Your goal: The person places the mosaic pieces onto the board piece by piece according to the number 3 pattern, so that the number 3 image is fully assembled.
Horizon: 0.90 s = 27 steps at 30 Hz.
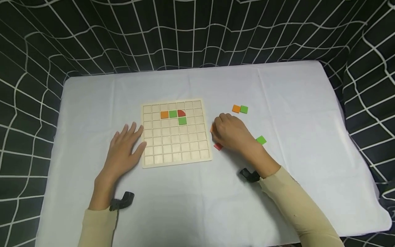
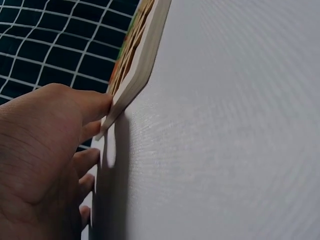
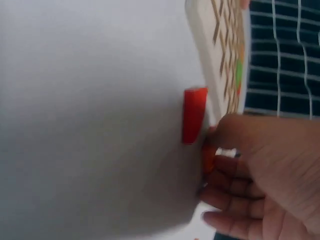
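Observation:
A pale wooden grid board (image 1: 171, 157) lies on the table, with an orange square tile (image 1: 164, 115), two green square tiles (image 1: 173, 114) and a red quarter-round tile (image 1: 181, 113) in its upper cells. My left hand (image 1: 123, 154) rests at the board's left edge, fingers spread; in the left wrist view the thumb (image 2: 95, 104) touches the board's side. Right of the board, my right hand (image 1: 231, 132) pinches an orange tile (image 3: 209, 157) between thumb and fingertips, which partly hide it. A red tile (image 3: 194, 115) lies just beside that hand.
Beyond the right hand, an orange tile (image 1: 236, 108) and a green tile (image 1: 243, 109) lie side by side. Another green tile (image 1: 261, 140) sits by the right wrist. A white cloth covers the table (image 1: 185, 206); dark white-gridded fabric (image 1: 197, 34) surrounds it.

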{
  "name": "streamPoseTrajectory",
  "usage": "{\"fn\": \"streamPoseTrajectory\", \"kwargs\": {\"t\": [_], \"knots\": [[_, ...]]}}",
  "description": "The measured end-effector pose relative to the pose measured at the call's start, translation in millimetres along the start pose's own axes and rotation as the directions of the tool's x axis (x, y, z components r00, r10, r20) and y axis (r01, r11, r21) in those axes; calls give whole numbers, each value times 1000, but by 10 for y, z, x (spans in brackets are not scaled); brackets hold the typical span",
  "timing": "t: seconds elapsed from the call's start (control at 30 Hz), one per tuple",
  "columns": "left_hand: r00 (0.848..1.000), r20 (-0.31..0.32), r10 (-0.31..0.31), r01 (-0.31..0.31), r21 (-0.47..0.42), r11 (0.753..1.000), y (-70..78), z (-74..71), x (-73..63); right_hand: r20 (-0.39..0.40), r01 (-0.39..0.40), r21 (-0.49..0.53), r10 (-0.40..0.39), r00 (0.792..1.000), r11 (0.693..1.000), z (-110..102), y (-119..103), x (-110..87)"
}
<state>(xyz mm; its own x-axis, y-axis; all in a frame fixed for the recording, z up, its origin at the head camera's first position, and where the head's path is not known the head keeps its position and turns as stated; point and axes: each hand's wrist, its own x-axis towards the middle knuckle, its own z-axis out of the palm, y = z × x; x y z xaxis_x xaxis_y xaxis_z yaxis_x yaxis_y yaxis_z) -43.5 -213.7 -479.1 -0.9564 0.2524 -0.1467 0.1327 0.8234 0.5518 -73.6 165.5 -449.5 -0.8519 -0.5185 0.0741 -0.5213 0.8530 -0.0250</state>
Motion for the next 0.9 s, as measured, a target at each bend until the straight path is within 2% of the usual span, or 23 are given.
{"fn": "streamPoseTrajectory", "kwargs": {"t": [0.27, 0.47, 0.67, 0.9], "knots": [[1000, 25, 4, -4, 14, 1000, -30, -33, 15, 117, 32, -77, -23, 993, 996, -53, -67, 58], [1000, 25, -4, 4, 7, 1000, -50, -10, 40, 149, -12, 93, -2, 989, 996, -68, 42, 108], [1000, 18, -14, 14, 5, 1000, -61, 9, 38, 165, -53, 298, 4, 986, 953, -64, 175, 144], [1000, 14, -21, 21, 2, 1000, -67, 1, 36, 127, -88, 373, 43, 991, 924, -84, 218, 194]]}}
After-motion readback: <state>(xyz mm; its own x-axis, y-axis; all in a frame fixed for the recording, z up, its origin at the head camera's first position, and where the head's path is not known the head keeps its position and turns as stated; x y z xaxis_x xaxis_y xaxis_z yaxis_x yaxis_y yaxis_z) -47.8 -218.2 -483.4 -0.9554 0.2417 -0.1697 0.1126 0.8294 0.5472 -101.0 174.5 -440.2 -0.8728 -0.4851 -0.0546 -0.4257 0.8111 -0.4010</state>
